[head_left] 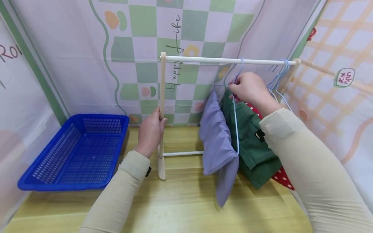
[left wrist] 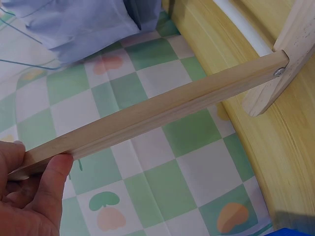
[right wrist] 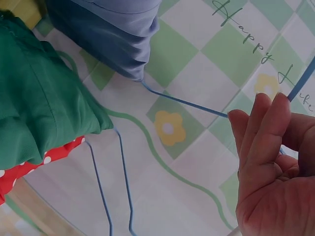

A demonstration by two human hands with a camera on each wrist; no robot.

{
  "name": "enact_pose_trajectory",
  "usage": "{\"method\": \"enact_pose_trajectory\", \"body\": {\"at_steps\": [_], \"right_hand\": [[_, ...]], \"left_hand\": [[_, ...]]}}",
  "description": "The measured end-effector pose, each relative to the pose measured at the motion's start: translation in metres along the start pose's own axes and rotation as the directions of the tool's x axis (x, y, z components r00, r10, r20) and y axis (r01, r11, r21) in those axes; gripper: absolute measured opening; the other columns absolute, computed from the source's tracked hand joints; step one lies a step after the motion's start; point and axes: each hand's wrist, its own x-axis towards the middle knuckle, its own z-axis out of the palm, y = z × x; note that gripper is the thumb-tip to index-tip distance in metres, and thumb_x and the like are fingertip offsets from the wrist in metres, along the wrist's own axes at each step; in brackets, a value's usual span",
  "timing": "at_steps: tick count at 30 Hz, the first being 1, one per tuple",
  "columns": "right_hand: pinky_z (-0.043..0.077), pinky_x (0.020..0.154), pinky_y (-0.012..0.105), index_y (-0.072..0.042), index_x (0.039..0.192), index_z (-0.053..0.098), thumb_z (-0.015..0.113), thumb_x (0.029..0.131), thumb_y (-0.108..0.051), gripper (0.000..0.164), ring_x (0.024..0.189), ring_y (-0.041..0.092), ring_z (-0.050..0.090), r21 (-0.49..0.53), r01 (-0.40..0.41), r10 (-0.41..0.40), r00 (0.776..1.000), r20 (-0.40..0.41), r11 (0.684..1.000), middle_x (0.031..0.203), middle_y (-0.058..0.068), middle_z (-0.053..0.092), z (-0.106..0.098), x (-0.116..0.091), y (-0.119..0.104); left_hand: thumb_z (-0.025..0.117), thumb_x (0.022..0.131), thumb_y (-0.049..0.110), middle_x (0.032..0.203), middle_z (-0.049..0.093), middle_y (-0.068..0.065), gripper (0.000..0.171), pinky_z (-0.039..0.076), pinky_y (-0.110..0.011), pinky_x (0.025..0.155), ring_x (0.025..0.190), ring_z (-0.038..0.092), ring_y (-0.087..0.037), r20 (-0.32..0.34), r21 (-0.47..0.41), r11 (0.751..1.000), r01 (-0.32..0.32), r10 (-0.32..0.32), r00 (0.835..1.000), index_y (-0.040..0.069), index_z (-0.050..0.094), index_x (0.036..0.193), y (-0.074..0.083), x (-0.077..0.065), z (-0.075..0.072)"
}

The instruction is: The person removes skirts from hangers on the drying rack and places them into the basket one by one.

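A wooden clothes rack with a white top rod (head_left: 201, 60) stands on the table. My left hand (head_left: 151, 131) grips its left upright (head_left: 162, 84), thumb and fingers on either side of the wood. With my right hand (head_left: 249, 89) I pinch a blue wire hanger (head_left: 236, 126) just below its hook, which is at the rod. Lavender cloth (head_left: 217, 139) is draped over that hanger's lower bar. Behind it to the right hangs a green cloth (head_left: 253, 139), and past that a red cloth with white dots (head_left: 282, 179), partly hidden by the green one and my sleeve.
A blue plastic basket (head_left: 87, 161) sits on the table to the left. Several blue hanger hooks (head_left: 282, 69) cluster at the rod's right end. A white lower rod (head_left: 183, 153) runs near the table (head_left: 175, 207). Patterned curtains (head_left: 142, 48) enclose the back and sides.
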Motion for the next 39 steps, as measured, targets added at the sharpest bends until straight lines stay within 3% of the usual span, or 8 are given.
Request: {"method": "enact_pose_trajectory", "body": {"at_steps": [17, 30, 39], "right_hand": [[0.045, 0.076, 0.035, -0.003, 0.099, 0.076, 0.053, 0.101, -0.024, 0.031, 0.065, 0.014, 0.068, -0.008, 0.052, -0.052, 0.999, -0.012, 0.999, 0.071, 0.001, 0.075, 0.003, -0.003, -0.010], [0.044, 0.068, 0.033, -0.005, 0.094, 0.077, 0.054, 0.100, -0.024, 0.031, 0.063, 0.015, 0.066, -0.026, 0.082, -0.082, 0.996, -0.019, 0.996, 0.065, 0.000, 0.072, 0.006, -0.004, -0.020], [0.044, 0.067, 0.035, -0.005, 0.099, 0.077, 0.054, 0.102, -0.026, 0.032, 0.064, 0.017, 0.066, -0.022, 0.082, -0.082, 0.997, 0.002, 0.996, 0.066, 0.002, 0.071, 0.008, -0.004, -0.027]], "left_hand": [[0.063, 0.106, 0.021, 0.103, 0.073, -0.013, 0.037, 0.059, -0.043, 0.065, 0.078, 0.071, -0.028, -0.009, -0.002, 1.000, -0.010, 0.010, 1.000, 0.001, 0.056, 0.137, -0.001, 0.000, 0.002], [0.063, 0.106, 0.021, 0.100, 0.073, -0.012, 0.031, 0.059, -0.041, 0.064, 0.076, 0.070, -0.026, 0.005, -0.004, 1.000, 0.004, -0.004, 1.000, 0.004, 0.059, 0.131, 0.000, 0.001, 0.000], [0.063, 0.106, 0.021, 0.098, 0.072, -0.011, 0.027, 0.058, -0.040, 0.062, 0.074, 0.068, -0.025, 0.014, -0.016, 1.000, 0.012, -0.012, 1.000, 0.005, 0.059, 0.127, 0.001, 0.001, -0.001]]}}
